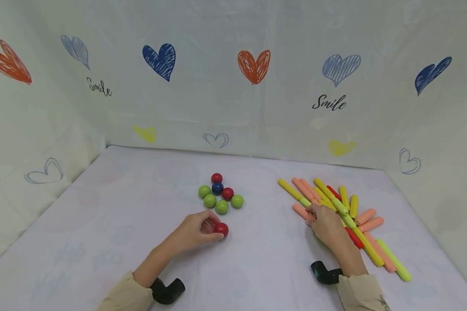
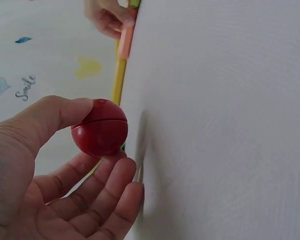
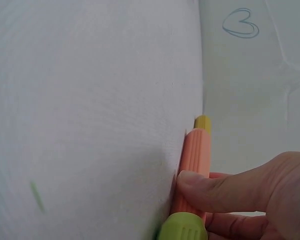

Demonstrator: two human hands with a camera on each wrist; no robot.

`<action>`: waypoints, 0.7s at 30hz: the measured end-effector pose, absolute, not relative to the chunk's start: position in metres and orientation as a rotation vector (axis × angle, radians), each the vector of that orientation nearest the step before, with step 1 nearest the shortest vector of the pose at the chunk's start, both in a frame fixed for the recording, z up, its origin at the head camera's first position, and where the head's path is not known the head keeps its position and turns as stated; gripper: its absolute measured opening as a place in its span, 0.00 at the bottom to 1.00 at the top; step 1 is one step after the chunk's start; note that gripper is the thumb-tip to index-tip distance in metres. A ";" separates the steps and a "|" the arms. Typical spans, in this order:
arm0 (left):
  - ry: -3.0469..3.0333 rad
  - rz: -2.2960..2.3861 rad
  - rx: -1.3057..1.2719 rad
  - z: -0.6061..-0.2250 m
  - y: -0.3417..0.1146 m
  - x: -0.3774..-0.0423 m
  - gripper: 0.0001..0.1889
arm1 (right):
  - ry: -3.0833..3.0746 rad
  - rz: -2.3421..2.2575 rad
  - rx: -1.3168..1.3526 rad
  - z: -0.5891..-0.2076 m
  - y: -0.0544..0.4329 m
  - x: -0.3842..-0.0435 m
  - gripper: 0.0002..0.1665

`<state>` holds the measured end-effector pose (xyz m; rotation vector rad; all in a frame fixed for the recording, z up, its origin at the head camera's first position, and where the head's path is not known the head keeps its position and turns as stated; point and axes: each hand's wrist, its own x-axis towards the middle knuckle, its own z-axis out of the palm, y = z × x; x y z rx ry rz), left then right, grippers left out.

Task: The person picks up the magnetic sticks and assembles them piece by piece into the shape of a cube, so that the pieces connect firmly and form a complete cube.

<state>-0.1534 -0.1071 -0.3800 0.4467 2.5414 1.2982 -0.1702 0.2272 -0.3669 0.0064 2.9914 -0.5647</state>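
Pinching a glossy red ball (image 1: 222,230), left hand (image 1: 194,230) may slip on its smoothness; right hand (image 1: 328,228) pinches a ridged salmon-pink stick (image 3: 195,152).

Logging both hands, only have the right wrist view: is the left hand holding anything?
Observer: Yes, the left hand holds a red ball.
Operator: Any other balls about?
Observer: Seven, just beyond that hand: four green balls, two more red balls and a blue ball.
Operator: Where's that group relative to the sticks?
Observer: Left of the sticks, as the head view shows.
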 end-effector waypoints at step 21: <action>2.444 1.342 0.444 -0.390 -0.103 -0.153 0.16 | 3.014 -0.584 -0.015 -0.370 0.228 -0.168 0.20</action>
